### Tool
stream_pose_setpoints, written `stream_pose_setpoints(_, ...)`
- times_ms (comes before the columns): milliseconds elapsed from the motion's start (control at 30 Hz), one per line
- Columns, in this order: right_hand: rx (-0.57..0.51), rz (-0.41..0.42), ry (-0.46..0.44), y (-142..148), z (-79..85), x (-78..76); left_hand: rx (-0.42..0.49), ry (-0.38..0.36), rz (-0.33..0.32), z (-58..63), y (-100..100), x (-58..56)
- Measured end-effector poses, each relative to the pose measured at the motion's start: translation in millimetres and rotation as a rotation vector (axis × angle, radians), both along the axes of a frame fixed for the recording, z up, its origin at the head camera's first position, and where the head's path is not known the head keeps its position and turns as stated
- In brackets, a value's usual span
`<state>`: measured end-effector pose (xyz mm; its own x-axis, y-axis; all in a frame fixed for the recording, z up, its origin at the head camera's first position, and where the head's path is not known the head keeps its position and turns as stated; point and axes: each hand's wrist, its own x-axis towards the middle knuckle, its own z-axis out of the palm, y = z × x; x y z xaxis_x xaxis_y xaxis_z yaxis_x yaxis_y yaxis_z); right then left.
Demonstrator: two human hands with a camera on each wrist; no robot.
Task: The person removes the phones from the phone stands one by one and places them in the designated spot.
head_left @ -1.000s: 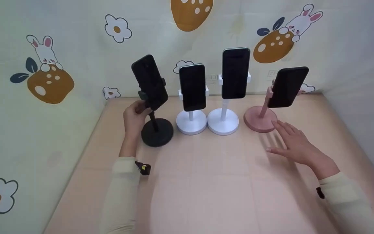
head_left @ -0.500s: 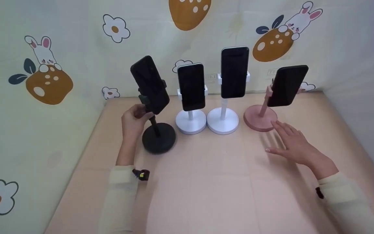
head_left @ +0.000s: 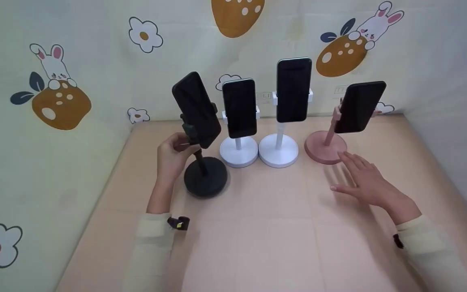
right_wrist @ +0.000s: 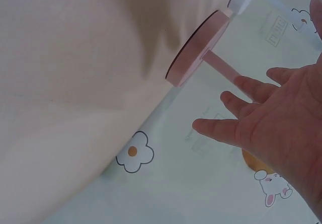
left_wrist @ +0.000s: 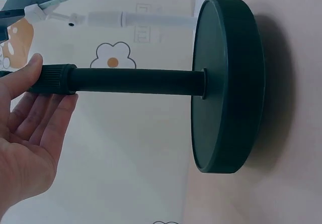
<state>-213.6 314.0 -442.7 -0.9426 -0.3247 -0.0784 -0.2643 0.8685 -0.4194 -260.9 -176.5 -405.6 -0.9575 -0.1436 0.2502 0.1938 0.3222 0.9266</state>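
Note:
My left hand (head_left: 172, 158) grips a black phone stand (head_left: 205, 178) by the ribbed collar at the top of its stem, thumb on one side and fingers on the other. A black phone (head_left: 197, 109) leans in that stand's clamp. In the left wrist view the stand's round base (left_wrist: 229, 83) casts a shadow on the table and appears slightly raised off it. My right hand (head_left: 367, 180) hovers with fingers spread, its fingertips close to the base of a pink phone stand (head_left: 326, 148); whether they touch it I cannot tell. The pink stand bears another dark phone (head_left: 359, 107).
Two white phone stands, one shorter (head_left: 238, 152) and one taller (head_left: 278, 151), stand side by side between the hands, each holding a phone. All sit toward the back of a pale pink table (head_left: 253, 243). Behind rises a wall covering (head_left: 95, 24) printed with rabbits and flowers.
The black stand, in my left hand, has come toward me and then shifted right, closer to the shorter white stand. My right hand has stayed nearly still.

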Motion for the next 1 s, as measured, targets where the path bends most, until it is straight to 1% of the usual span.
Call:
stream_pose_setpoints(267,-0.003,-0.004,-0.018,-3.2,0.6,0.9,0.007,0.036,-0.051,0.5,13.1,8.0)
stream_pose_setpoints(400,-0.007,-0.002,-0.013,-4.7,0.9,1.3,0.006,0.034,-0.071,-0.1,20.5,11.1)
stream_pose_setpoints(733,0.007,0.017,0.035,-10.3,1.7,1.7,0.007,0.049,-0.118,2.7,39.7,21.2)
stream_pose_setpoints(900,0.009,0.024,0.048,-14.6,1.2,2.1,-0.02,0.031,-0.138,2.6,51.3,22.5)
stream_pose_setpoints(1000,0.002,0.033,0.051,-18.2,0.7,2.5,-0.018,0.018,-0.151,1.9,57.4,23.8)
